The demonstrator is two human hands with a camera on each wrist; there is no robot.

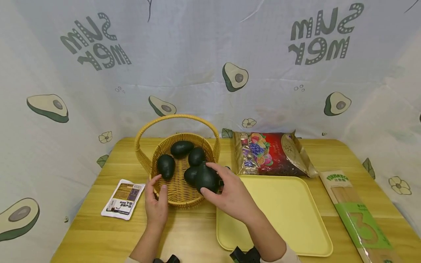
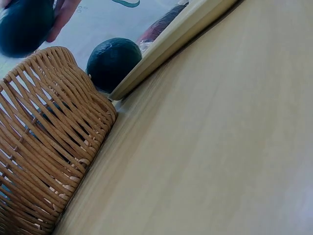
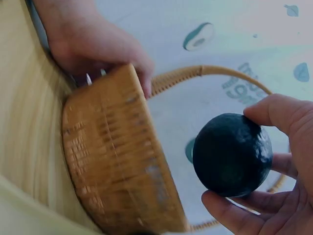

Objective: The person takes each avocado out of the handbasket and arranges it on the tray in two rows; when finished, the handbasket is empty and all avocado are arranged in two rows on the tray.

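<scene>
The right hand grips a dark green avocado between thumb and fingers, above the right rim of a wicker basket. The left hand holds the basket's near-left rim, its thumb reaching over the edge. Four more avocados lie inside the basket, below its upright arched handle; another avocado sits outside it, just by the edge of a yellow tray, though whether it rests on the tray cannot be told. The tray lies right of the basket, towards the near edge of the wooden worktop. A candy bag lies along the far edge, a noodle packet by the right edge, and a small pouch near the left. Behind hangs an avocado-print cloth.
</scene>
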